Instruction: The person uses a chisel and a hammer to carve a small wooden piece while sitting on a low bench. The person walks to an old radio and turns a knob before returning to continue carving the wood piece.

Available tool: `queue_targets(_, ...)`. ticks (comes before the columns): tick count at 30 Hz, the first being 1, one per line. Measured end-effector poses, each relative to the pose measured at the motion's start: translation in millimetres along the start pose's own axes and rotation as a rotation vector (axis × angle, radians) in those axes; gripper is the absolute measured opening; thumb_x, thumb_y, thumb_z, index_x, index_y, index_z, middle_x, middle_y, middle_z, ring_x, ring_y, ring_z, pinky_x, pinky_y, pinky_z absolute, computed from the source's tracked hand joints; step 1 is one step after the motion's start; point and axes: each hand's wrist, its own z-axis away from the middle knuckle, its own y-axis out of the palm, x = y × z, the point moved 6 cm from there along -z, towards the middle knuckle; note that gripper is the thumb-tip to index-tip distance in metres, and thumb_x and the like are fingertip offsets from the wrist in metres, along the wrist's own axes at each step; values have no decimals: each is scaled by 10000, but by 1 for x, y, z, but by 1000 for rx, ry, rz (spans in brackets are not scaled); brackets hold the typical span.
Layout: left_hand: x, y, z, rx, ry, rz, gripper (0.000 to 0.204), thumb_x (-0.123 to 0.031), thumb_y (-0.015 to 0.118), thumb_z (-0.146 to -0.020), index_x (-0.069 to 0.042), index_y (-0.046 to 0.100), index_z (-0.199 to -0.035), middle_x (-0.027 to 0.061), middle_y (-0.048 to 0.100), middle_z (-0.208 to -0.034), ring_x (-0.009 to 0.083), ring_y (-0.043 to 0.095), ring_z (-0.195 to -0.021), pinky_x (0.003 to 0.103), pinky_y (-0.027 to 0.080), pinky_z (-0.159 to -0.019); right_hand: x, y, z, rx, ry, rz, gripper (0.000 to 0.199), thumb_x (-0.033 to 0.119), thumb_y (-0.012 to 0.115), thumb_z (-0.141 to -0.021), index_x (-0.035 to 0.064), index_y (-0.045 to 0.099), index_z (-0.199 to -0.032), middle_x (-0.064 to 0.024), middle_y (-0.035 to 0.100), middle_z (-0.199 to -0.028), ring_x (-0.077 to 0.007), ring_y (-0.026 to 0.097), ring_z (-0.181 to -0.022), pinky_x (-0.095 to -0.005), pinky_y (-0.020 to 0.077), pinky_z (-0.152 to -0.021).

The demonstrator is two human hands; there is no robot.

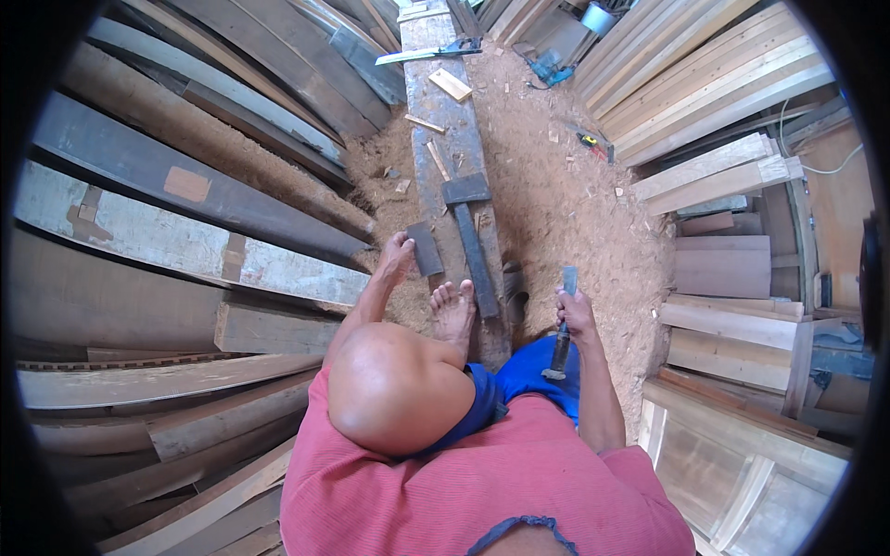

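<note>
My left hand (398,253) is closed at the edge of a thin dark grey rectangular piece (425,248), whose material I cannot tell. In my right hand (577,312) is a chisel (561,347), its flat metal blade pointing away from me and its dark handle toward my lap. A mallet (475,259) with a dark block head lies along the worn plank bench (443,111), between the grey piece and the chisel. My bare foot rests on the bench beside the mallet's handle.
On the bench's far part lie a handsaw (431,54), a small wood block (451,85) and thin offcuts. Sawdust covers the floor (547,185), where a yellow-and-black tape measure (591,142) and a teal power tool (551,71) lie. Stacked boards (185,185) crowd both sides.
</note>
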Motion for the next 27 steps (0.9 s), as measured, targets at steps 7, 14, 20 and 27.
queue_targets(7, -95, 34, 50, -147, 730, -752, 238, -196, 590, -845, -72, 625, -1045, 150, 617, -998, 290, 569, -931, 401, 462, -801, -7, 8, 1, 12, 20, 10, 117, 206, 538, -942, 101, 526, -992, 35, 451, -643, -55, 405, -437, -242, 386, -391)
queue_targets(14, -119, 93, 83, 259, 738, -1344, 275, -252, 624, -799, -174, 653, -1062, 134, 575, -1079, 342, 515, -1050, 456, 423, -887, -1, 28, -5, 54, 3, 73, 154, 191, 532, -938, 67, 530, -1030, 27, 461, -649, -59, 418, -444, -241, 394, -403)
queue_targets(20, -103, 42, 75, -247, 438, -1049, 504, -244, 751, -760, -66, 563, -1193, 217, 522, -1203, 395, 506, -1123, 417, 440, -920, 0, 30, -8, 47, -17, 91, 150, 186, 532, -937, 67, 521, -1027, 23, 465, -650, -61, 420, -440, -237, 397, -403)
queue_targets(27, -59, 40, 57, 107, 281, -975, 594, -240, 766, -742, -108, 517, -1264, 233, 513, -1140, 416, 496, -1113, 460, 425, -946, 19, 22, -22, 13, 55, -177, 130, 194, 564, -929, 111, 500, -1005, 20, 452, -638, -74, 431, -447, -262, 409, -397)
